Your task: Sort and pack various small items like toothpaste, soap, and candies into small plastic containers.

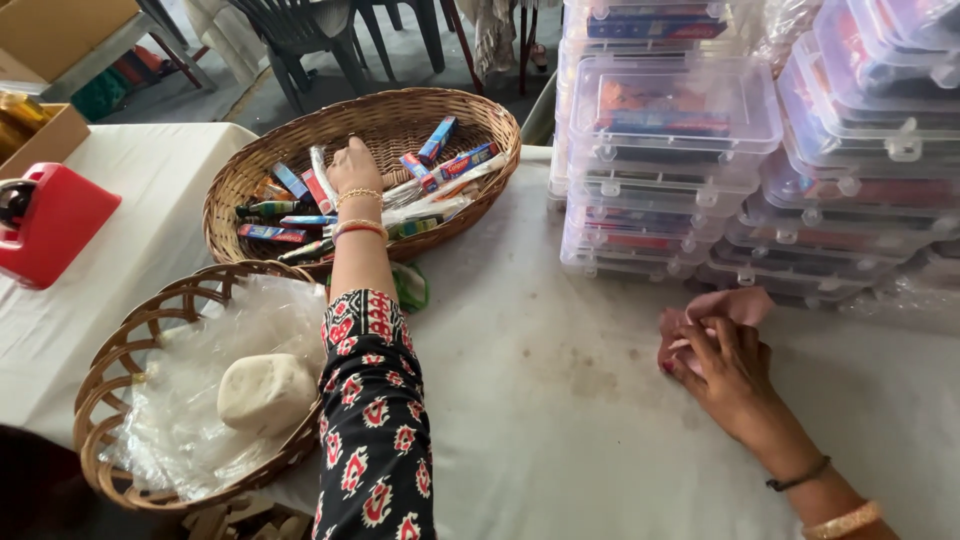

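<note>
My left hand (353,170) reaches into a round wicker basket (400,108) at the back, its fingers down among several small long packets (440,170) in blue, red and green wrappers. Whether it grips one I cannot tell. Bangles sit on that wrist, and the sleeve is black with red and white print. My right hand (722,368) rests on the white tablecloth (560,400) at the right, fingers curled over a small pink object (735,305).
A second wicker basket (110,370) at the front left holds crumpled clear plastic and a pale lump (265,392). Stacks of clear plastic lidded boxes (670,150) fill the back right. A red tape dispenser (50,225) stands at the left. Dark chairs are behind the table.
</note>
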